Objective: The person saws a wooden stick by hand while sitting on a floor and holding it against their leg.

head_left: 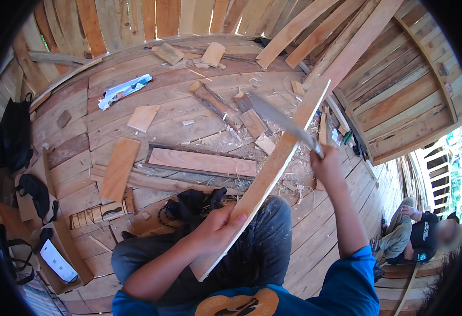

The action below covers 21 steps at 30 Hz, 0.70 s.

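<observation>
A long, narrow wooden plank (266, 179) slants up and away from my lap. My left hand (221, 226) is closed around its near part, above my thigh. In my right hand (327, 164) is the handle of a machete (281, 117), gripped just right of the plank. The broad grey blade points to the far left and crosses the plank's upper part. Whether its edge touches the wood, I cannot tell. The plank's right edge looks pale and rough, with shavings on the floor beside it.
Offcuts, a flat board (120, 167) and a pinkish board (203, 161) lie on the plank floor. A cardboard box (73, 247) and a black bag (16, 131) stand left. Long boards (341, 58) lean at the far right. Another person (420, 237) sits at right.
</observation>
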Each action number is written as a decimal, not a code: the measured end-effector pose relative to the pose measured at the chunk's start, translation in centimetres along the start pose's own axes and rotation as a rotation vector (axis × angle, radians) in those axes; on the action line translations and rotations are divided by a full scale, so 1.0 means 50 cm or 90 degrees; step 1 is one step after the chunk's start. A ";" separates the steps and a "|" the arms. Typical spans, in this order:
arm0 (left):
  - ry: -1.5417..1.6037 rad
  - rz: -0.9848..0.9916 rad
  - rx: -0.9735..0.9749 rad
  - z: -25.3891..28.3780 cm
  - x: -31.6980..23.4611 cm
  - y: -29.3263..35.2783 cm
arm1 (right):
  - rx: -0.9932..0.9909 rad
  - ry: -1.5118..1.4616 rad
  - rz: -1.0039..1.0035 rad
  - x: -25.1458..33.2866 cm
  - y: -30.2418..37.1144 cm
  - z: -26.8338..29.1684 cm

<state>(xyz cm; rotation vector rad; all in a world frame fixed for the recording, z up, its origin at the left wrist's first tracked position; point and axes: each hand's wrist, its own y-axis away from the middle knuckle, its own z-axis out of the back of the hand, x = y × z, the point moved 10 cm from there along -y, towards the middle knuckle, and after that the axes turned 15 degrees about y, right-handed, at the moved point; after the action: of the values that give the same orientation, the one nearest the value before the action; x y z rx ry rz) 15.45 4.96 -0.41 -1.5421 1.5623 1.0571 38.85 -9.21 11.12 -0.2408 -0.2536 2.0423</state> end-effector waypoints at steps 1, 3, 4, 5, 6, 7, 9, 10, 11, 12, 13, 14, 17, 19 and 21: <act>-0.013 0.009 -0.001 0.004 0.003 0.001 | -0.013 0.018 -0.030 -0.029 -0.029 0.010; -0.031 0.022 0.001 0.013 0.006 -0.006 | -0.044 0.053 -0.075 -0.096 -0.047 0.036; -0.058 0.009 0.004 0.010 0.000 -0.012 | -0.064 0.063 -0.089 -0.136 -0.053 0.039; -0.089 -0.002 0.000 0.014 -0.005 -0.015 | -0.081 0.066 -0.099 -0.144 -0.060 0.038; -0.120 -0.012 -0.003 0.017 -0.010 -0.018 | -0.045 0.016 -0.103 -0.146 -0.056 0.018; -0.126 -0.010 -0.018 0.026 -0.009 -0.021 | -0.004 -0.037 -0.104 -0.135 -0.037 -0.008; -0.132 -0.007 -0.035 0.036 -0.005 -0.028 | 0.035 -0.115 -0.112 -0.109 0.020 -0.042; -0.125 -0.015 -0.058 0.049 0.006 -0.031 | 0.038 -0.148 -0.116 -0.089 0.053 -0.064; -0.118 -0.024 -0.081 0.065 0.020 -0.034 | 0.084 -0.166 -0.109 -0.063 0.084 -0.089; -0.113 -0.030 -0.105 0.080 0.028 -0.034 | 0.132 -0.187 -0.103 -0.035 0.117 -0.117; -0.094 -0.019 -0.109 0.083 0.023 -0.035 | 0.184 -0.191 -0.121 -0.013 0.151 -0.137; -0.054 -0.026 -0.118 0.088 0.023 -0.036 | 0.234 -0.195 -0.136 0.005 0.183 -0.152; 0.112 0.019 -0.123 0.093 0.048 -0.046 | 0.314 -0.273 -0.158 0.006 0.273 -0.217; 0.282 0.142 -0.103 0.079 0.078 -0.044 | 0.347 -0.320 -0.184 -0.003 0.319 -0.252; 0.367 0.141 -0.063 0.058 0.068 -0.045 | 0.334 -0.362 -0.187 -0.013 0.325 -0.265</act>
<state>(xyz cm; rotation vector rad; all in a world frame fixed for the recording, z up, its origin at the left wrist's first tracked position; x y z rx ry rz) 17.30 6.20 -4.90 -1.8853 2.1337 0.8536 29.13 -16.23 -6.11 0.6708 -0.0829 1.7695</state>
